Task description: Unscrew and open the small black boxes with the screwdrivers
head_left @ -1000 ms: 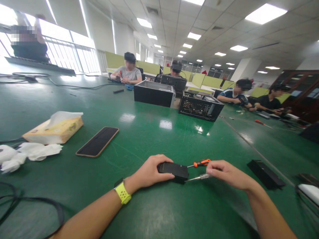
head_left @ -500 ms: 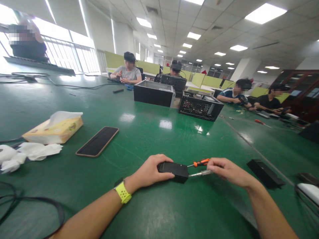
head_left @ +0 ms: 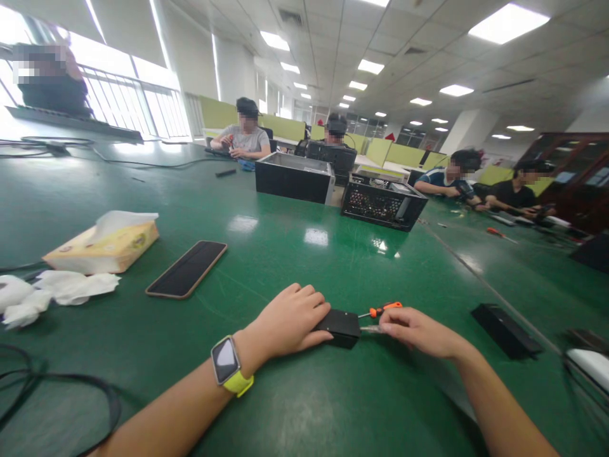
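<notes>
A small black rectangular box [head_left: 343,325] lies on the green tabletop. My left hand [head_left: 292,320], with a watch on its wrist, is closed over the box's left part, thumb along the near side and fingers across the top. My right hand [head_left: 413,331] pinches a slim screwdriver [head_left: 371,329] with a clear handle; its shaft points left at the box's right end. Whether the tip sits in a screw is too small to tell. Just behind it rests an orange-and-black screwdriver [head_left: 386,309], close to the fingers of my right hand.
A long black cover-like piece [head_left: 507,330] lies to the right. On the left are a phone [head_left: 188,270], a tissue pack [head_left: 107,244], crumpled tissues [head_left: 71,287] and a black cable [head_left: 102,387]. Farther back stand two computer cases [head_left: 292,179]. Several people sit around the table.
My left hand has rolled over the box, its fingers now covering more of the top and the watch face turned up. My right hand has slid left along the slim screwdriver, closer to the box.
</notes>
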The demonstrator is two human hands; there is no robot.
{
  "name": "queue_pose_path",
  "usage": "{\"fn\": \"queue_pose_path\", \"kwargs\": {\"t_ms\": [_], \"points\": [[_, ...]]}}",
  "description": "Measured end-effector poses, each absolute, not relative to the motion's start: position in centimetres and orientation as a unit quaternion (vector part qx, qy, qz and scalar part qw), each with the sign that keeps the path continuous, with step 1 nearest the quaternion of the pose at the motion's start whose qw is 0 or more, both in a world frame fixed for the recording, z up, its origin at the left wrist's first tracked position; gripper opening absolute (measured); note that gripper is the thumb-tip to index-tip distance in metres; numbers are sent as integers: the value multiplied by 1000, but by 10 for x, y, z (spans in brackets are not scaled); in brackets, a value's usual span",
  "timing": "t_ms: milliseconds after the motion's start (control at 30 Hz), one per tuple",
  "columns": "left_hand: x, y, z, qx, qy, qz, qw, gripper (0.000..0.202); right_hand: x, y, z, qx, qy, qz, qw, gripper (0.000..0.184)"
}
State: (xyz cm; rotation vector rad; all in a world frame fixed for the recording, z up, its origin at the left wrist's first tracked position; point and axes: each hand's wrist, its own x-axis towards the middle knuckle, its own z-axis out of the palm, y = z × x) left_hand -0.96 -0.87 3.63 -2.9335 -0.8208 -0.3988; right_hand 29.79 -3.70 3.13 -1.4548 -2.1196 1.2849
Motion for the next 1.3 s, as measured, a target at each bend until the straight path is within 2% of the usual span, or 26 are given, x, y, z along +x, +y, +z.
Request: {"fn": "queue_pose_path", "kwargs": {"t_ms": [133,367,567,667,800,1033,1133,1233,1300], "points": [[-4,-14,48,-953,-268,-94,108,36,296,-37,31,-498,-736,439,131,32],[14,-18,63,-943,-286,-57,161,34,293,-36,26,-501,-718,468,116,32],[32,-23,74,-943,-288,9,165,13,294,-35,25,-498,-731,450,120,32],[30,-20,76,-948,-286,12,140,18,292,-36,29,-495,-752,416,130,33],[17,-11,72,-949,-305,-19,73,34,290,-39,33,-509,-731,444,97,34],[-5,-2,46,-919,-358,-140,-84,41,284,-42,34,-489,-751,438,74,36],[-9,0,41,-909,-354,-170,-142,40,295,-42,37,-476,-730,485,74,35],[-11,1,41,-909,-340,-185,-156,38,315,-41,40,-483,-688,533,103,29],[-12,1,40,-915,-331,-182,-145,36,321,-39,42,-510,-683,497,163,25]]}}
